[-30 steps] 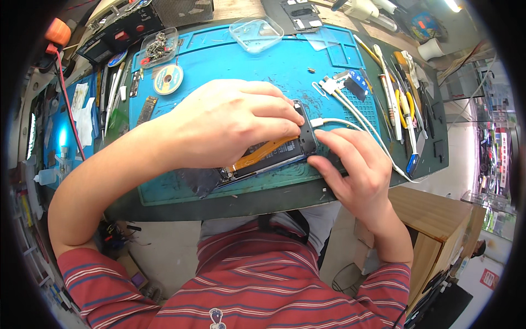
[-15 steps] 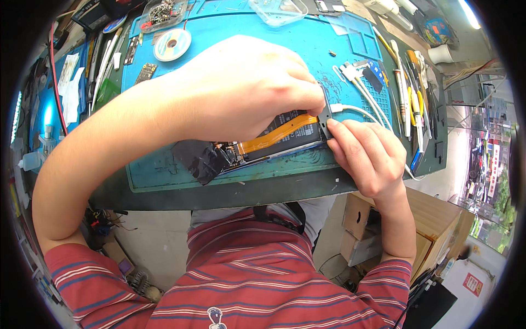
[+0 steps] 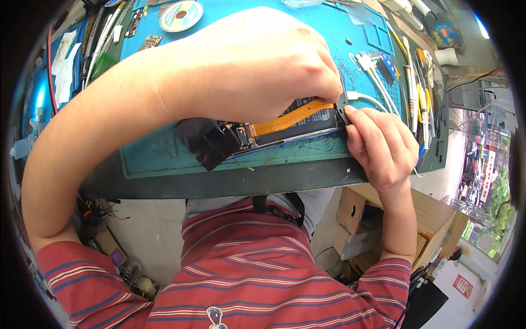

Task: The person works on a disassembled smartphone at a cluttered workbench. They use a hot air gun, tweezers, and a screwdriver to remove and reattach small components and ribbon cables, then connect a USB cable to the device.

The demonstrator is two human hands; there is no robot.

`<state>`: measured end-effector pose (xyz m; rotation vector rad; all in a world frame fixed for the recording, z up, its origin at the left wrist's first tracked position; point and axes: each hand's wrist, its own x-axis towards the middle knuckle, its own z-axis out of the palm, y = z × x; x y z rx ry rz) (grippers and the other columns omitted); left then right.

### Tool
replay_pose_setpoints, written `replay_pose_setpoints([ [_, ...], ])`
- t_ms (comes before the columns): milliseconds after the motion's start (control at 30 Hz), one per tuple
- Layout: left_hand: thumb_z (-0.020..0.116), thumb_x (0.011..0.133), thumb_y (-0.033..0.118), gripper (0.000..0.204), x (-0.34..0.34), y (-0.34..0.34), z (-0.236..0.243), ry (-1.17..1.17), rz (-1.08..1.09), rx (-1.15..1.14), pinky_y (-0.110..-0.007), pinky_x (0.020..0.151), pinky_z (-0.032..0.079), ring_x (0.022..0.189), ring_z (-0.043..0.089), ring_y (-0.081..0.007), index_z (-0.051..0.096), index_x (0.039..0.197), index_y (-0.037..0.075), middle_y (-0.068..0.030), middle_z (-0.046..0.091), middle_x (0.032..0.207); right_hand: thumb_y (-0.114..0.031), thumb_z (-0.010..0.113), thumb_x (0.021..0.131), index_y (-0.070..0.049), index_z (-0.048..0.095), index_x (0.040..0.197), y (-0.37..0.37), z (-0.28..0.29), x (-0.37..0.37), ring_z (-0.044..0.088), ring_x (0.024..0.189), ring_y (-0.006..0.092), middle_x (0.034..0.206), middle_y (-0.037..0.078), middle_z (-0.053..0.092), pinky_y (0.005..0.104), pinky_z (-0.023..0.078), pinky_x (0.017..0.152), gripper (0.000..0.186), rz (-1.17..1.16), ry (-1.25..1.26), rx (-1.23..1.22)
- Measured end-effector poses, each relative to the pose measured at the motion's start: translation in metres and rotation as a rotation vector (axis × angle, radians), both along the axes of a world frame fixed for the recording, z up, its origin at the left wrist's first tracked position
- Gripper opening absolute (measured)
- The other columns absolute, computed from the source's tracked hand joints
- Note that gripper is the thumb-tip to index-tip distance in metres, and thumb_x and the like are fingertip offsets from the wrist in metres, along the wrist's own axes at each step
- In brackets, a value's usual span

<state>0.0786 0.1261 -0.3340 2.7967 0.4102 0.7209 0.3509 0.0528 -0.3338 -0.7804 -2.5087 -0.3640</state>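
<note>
An opened phone [image 3: 285, 142] lies on the blue work mat [image 3: 159, 153], its black battery [image 3: 315, 125] exposed. Across the battery runs an orange flex cable [image 3: 293, 118]. Black tape [image 3: 208, 143] hangs loose over the phone's left end. At the right end stands a thin dark flat piece [image 3: 341, 107]. My right hand [image 3: 383, 145] pinches its near end between thumb and fingers. My left hand [image 3: 290, 68] reaches over the phone, closed, its fingertips at the piece and the cable's end. The back of that hand hides what its fingers hold.
White charging cables [image 3: 378, 85] lie on the mat just beyond my right hand. Tweezers and screwdrivers [image 3: 419, 104] stand in a row farther right. A solder wire spool [image 3: 181, 16] and a small circuit board [image 3: 150, 42] sit beyond my left forearm. The bench's front edge [image 3: 230, 186] runs near the phone.
The view has shifted, so the bench sits slightly higher in the picture. Both hands keep their places at the phone's right end; their grips look much the same.
</note>
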Motion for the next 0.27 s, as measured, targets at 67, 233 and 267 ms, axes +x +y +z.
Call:
replay_pose_setpoints([
  [67,0.071,0.079,0.007,0.023,0.0031,-0.0012,-0.0041,-0.054,-0.002,0.001,-0.042,0.092,0.059,0.105,0.073,-0.0317,0.078,0.101,0.008,-0.0117,0.077,0.103,-0.009,0.082,0.089,0.001,0.077,0.109,0.001,0.0,0.0011,0.068,0.071,0.0237,0.09,0.01,0.071,0.0339,0.056,0.062,0.023,0.016,0.004,-0.002],
  [233,0.073,0.078,0.008,0.024,0.0003,-0.0012,-0.001,0.006,0.001,0.052,-0.042,0.093,0.059,0.107,0.073,-0.0326,0.078,0.102,0.009,-0.0113,0.077,0.105,-0.01,0.082,0.088,0.0,0.078,0.109,0.0031,0.0013,0.0009,0.068,0.07,0.024,0.09,0.009,0.071,0.0338,0.056,0.062,0.024,0.047,0.028,-0.043],
  [267,0.073,0.078,0.009,0.025,-0.0011,-0.0008,-0.0008,-0.004,0.002,0.064,-0.042,0.093,0.059,0.108,0.073,-0.0327,0.078,0.102,0.009,-0.0112,0.077,0.105,-0.01,0.083,0.088,-0.001,0.078,0.109,0.0038,0.0017,0.0008,0.068,0.07,0.0241,0.09,0.009,0.071,0.0337,0.056,0.061,0.024,0.055,0.033,-0.049],
])
